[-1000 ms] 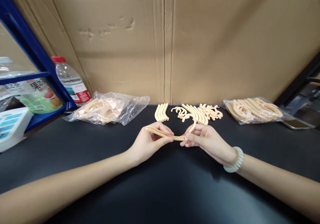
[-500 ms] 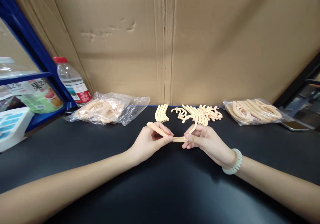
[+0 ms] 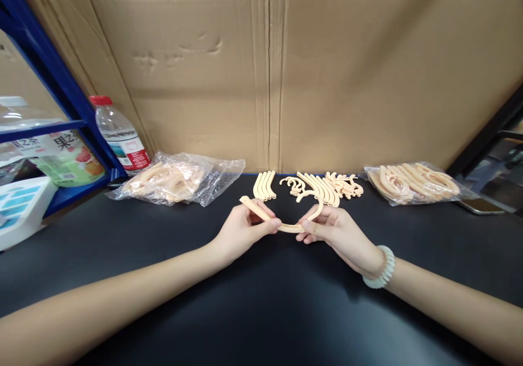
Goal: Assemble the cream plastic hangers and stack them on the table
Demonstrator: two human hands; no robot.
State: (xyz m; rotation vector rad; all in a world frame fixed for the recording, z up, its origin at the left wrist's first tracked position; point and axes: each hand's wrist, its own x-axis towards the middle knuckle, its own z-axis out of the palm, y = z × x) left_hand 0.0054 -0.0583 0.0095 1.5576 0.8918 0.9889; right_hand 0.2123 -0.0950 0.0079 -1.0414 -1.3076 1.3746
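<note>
Between my hands is a beige plastic hanger arm (image 3: 256,209), a long strip that bends at its lower end. My left hand (image 3: 241,230) pinches it along its straight length with thumb and fingers. A curved beige hanger hook (image 3: 319,209) rises from my right hand (image 3: 329,227), whose thumb and fingers close on its base. The arm's bent end meets the hook at the right fingertips; whether they are joined I cannot tell. Beyond my hands lie a short row of hanger arms (image 3: 265,185), a second row of arms (image 3: 321,187) and a pile of small hooks (image 3: 345,185).
A clear bag of beige parts (image 3: 171,178) lies at left, another bag (image 3: 417,182) at right beside a phone (image 3: 482,206). A red-capped bottle (image 3: 122,137) stands by the blue shelf frame (image 3: 61,77). Cardboard (image 3: 196,83) walls off the back of the black table (image 3: 261,311).
Both hands keep their grip and have barely moved. The hook's free tip has shifted slightly left, and the view has tilted a little.
</note>
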